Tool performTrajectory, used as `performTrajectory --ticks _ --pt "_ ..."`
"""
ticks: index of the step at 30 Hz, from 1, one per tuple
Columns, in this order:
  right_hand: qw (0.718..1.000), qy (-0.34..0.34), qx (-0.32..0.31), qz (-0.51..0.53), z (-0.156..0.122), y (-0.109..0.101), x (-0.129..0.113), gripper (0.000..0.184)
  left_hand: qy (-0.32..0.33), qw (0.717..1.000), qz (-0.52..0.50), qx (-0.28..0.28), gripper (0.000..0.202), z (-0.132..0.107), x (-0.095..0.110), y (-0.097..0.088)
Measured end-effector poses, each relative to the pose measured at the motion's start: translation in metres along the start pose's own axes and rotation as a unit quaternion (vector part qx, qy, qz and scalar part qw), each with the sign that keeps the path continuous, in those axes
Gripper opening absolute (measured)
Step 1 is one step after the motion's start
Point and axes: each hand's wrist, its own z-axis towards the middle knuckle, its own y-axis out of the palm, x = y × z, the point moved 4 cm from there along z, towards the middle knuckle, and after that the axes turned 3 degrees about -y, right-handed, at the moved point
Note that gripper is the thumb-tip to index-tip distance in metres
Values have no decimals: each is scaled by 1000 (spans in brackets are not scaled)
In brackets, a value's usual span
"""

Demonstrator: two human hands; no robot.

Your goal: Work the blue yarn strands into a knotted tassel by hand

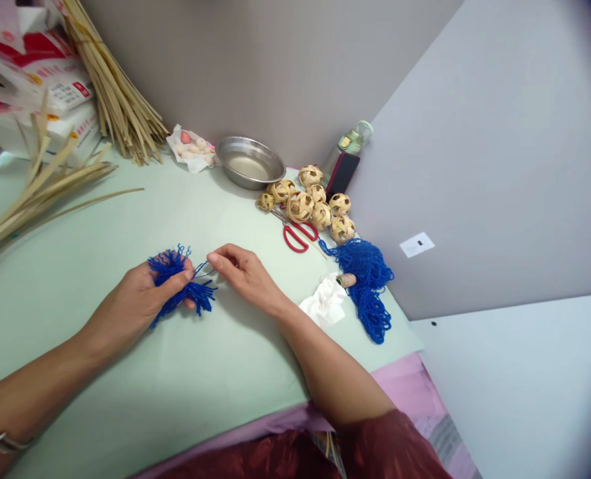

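My left hand (148, 293) is closed around a bundle of blue yarn (200, 296), thumb pressed on its middle, with loose strand ends fanning out above and to the right. Just right of it, my right hand (243, 273) pinches a strand of blue yarn (201, 267) that leads from the bundle. Both hands are above the pale green tabletop (215, 379). A skein of blue yarn (365, 273) lies at the right edge of the table. Beside it are a thread spool (346, 280) and a crumpled white tissue (325, 299).
Red-handled scissors (295, 238) lie near several woven balls (300, 207). Behind them are a metal bowl (250, 161), a phone (343, 174) leaning on a green bottle (356, 138), and a wrapper of small round things (192, 148). Dried strips (40, 193) lie at left, plastic packages (60, 86) behind.
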Motion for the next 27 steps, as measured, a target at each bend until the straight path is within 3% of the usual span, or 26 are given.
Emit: performTrajectory --ticks 5,12,15,22,27 --pt "987 38 -72 139 -2 14 -1 49 11 1000 -23 -5 21 -2 2 2" --pt "966 71 -16 249 2 16 1 50 14 1000 -14 4 18 -1 1 1" --pt "965 77 3 252 1 14 0 44 13 1000 -11 3 17 -2 3 2" --pt "957 74 -33 277 1 19 4 46 11 999 -33 -8 21 -2 3 4" --pt "983 10 36 177 0 8 0 33 8 1000 -10 0 21 -2 1 1"
